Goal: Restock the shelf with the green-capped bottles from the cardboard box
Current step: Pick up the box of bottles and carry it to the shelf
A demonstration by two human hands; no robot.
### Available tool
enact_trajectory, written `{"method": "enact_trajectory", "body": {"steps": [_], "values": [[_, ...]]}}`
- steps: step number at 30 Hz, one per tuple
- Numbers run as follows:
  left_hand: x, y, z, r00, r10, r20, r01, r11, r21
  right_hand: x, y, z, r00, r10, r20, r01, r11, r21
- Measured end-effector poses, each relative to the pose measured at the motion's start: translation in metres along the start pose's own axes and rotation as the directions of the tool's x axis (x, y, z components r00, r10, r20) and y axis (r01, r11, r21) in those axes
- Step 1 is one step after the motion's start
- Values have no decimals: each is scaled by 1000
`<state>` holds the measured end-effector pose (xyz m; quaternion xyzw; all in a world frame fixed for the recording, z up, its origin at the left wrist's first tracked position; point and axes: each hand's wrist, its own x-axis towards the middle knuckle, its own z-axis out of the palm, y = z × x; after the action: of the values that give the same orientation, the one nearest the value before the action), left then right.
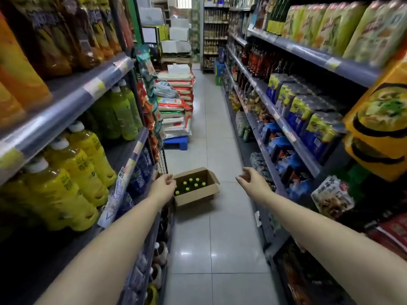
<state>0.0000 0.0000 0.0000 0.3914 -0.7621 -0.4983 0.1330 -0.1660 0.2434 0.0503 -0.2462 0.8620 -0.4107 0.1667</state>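
Empty hands (164,183), tiled aisle floor (215,238), shelves (72,100)

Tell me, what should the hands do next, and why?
Probably reach down into the box and grip a bottle. Both the left hand and the right hand are out in front holding nothing, the box sits open on the floor ahead, and the green caps are showing, so nothing has been picked up yet.
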Motion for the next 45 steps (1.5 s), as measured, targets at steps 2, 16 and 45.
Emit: {"method": "enact_trajectory", "body": {"steps": [2, 16, 45], "values": [[19, -1, 6, 1000, 0, 15, 0, 1000, -4, 18, 3, 3, 1000, 7, 4, -7, 1000, -31], [211, 53, 55, 992, -119, -40, 121, 991, 61, 260, 19, 10, 981, 80, 177, -74, 996, -40], [554, -55, 115, 890, -455, -17, 443, 874, -200, 636, 56, 159, 894, 295, 337, -258, 955, -149]]}}
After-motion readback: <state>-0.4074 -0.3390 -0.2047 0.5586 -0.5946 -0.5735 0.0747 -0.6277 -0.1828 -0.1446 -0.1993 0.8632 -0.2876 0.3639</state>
